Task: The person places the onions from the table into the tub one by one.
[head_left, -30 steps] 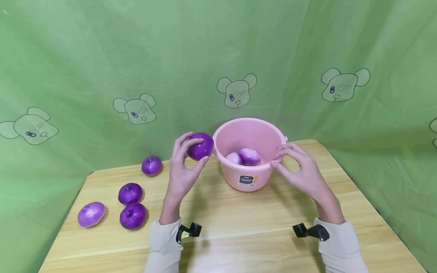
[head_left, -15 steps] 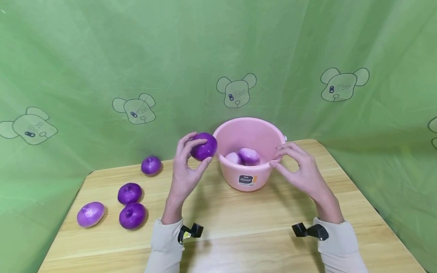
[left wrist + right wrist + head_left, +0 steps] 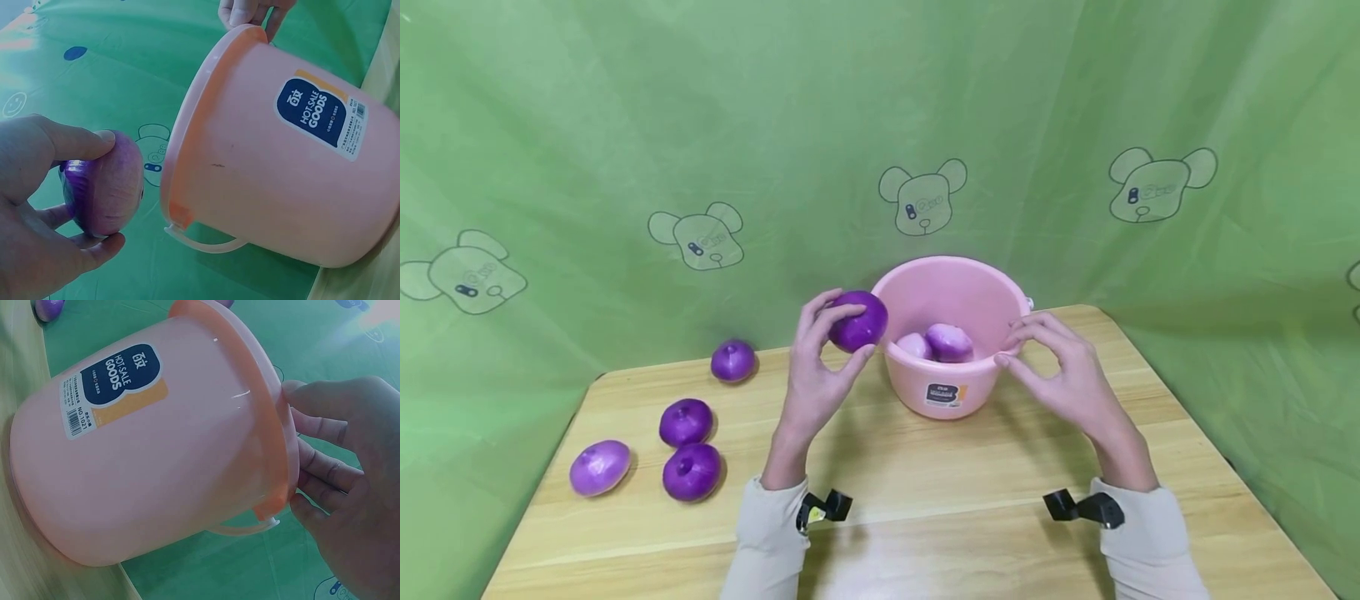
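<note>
A glossy dark purple onion point(image 3: 859, 322) is held up between the thumb and fingers of my left hand point(image 3: 814, 385), just left of the pink bucket point(image 3: 904, 385). In the left wrist view, the onion point(image 3: 106, 187) is level with the bucket's mouth, a narrow gap from the rim. My right hand point(image 3: 1073, 385) pinches the bucket's rim on its right side, thumb at the front and fingers by the inner wall. Inside the bucket lie a purple-and-white onion point(image 3: 950, 342) and a paler one point(image 3: 913, 347), partly hidden behind it.
On the left of the wooden table point(image 3: 955, 492) lie a lighter purple onion point(image 3: 600, 467), two dark onions point(image 3: 686, 422) close together, and another onion point(image 3: 733, 361) near the back edge. A green curtain point(image 3: 805, 133) with cartoon heads hangs behind and beside the table.
My left hand has moved a little to the right with the onion, which now overlaps the bucket's left rim in the head view. My right hand stays at the rim.
</note>
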Tool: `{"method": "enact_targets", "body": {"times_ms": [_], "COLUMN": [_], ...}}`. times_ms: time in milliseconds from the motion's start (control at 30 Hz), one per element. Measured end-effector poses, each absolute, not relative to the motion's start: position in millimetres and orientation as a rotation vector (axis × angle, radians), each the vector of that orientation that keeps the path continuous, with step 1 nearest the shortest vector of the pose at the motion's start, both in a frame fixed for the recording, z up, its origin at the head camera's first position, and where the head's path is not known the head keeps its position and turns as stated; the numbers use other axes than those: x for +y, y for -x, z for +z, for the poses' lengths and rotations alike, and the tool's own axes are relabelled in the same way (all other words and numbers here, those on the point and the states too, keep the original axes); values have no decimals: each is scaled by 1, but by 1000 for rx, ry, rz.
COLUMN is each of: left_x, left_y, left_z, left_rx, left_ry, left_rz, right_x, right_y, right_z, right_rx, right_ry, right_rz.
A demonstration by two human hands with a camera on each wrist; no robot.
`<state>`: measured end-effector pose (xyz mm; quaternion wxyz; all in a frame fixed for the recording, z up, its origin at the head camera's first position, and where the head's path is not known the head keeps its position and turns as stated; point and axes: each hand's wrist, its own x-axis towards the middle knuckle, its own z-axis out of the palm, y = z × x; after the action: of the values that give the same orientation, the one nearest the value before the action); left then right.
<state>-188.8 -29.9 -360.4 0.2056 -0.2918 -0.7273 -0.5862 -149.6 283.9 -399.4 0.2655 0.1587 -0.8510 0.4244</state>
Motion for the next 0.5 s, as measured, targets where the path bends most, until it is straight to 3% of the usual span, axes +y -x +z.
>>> {"method": "enact_targets", "body": {"times_ms": [500], "left_x": [-23], "left_y": [212], "left_z": [-392], "left_rx": [-2045], "left_ry": [863], "left_rz": [-1571], "right_x": [285], "right_y": [151], "right_z": [-401], "right_rx": [-2309], "right_ry": [-413], "right_rz": [1110]}}
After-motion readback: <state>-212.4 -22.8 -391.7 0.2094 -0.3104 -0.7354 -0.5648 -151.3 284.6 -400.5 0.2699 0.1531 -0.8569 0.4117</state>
